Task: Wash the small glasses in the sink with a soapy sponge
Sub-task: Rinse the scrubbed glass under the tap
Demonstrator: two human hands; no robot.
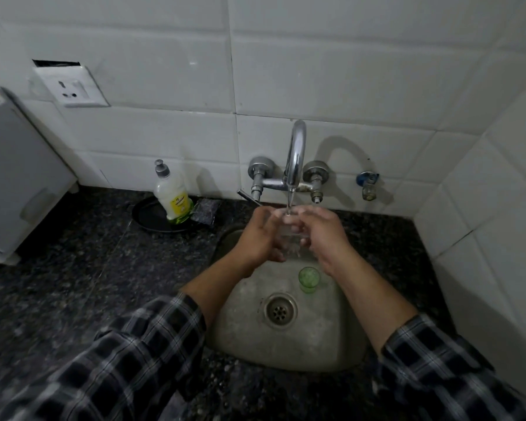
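Fingers (pixel 264 216) of the left hand (pixel 255 238) and of the right hand (pixel 324 235) are curled round a small clear glass (pixel 289 235), gripping it from both sides above the back part of the sink (pixel 331 344). Water (pixel 289 205) runs from the curved tap (pixel 295 153) onto the glass. A second glass, the green glass (pixel 309 279), stands upright on the sink floor, below the right wrist and just beside the drain (pixel 280 311).

To the left of the tap, a soap bottle (pixel 172 197) stands on a black plate (pixel 146 214), and a dark scrub pad (pixel 205 210) leans at the plate's right edge against the wall. A tap lever pokes out near the left hand. A small blue valve (pixel 367 183) sits on the wall to the right, well apart from the hands.

The desk (pixel 58 284) is dark speckled stone and goes all around the metal sink. White wall tiles (pixel 316 71) cover the back wall and the right wall, which meet in a corner near the sink. A socket (pixel 73 89) is on the left, above a white appliance (pixel 16 177) at the desk's left end. Checked sleeves (pixel 140 354) cover both forearms. The widest free stretch of desk lies between the appliance and the sink.
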